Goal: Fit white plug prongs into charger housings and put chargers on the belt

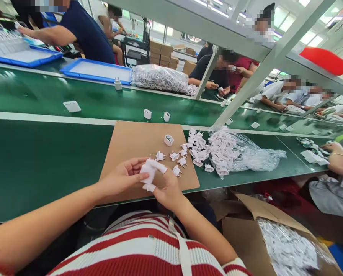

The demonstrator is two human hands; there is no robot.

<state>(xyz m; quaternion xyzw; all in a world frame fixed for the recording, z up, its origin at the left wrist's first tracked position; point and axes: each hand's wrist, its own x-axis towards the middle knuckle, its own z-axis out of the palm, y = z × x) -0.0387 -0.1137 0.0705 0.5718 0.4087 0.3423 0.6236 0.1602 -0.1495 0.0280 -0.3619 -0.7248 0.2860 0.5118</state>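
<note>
A white adapter housing (147, 173) is held between both hands above the front part of a brown cardboard sheet (131, 143). My left hand (124, 174) grips its left side with thumb and fingers. White covers wrap the thumb and a finger of my right hand (167, 186), which closes on the housing from the right. Beyond the hands, one open white housing (169, 140) rests on the cardboard. Several white plug pieces with pins (174, 156) lie right of the hands. A pile of similar pieces (198, 147) spreads off the cardboard's right edge.
An open plastic bag of white pieces (224, 149) lies right on the green table (45, 165). Housings (147, 114) stand on the green belt (102, 100) beyond. A slanted metal post (243, 92) rises behind the bag. At lower right is a carton (240, 237); people sit across and rightward.
</note>
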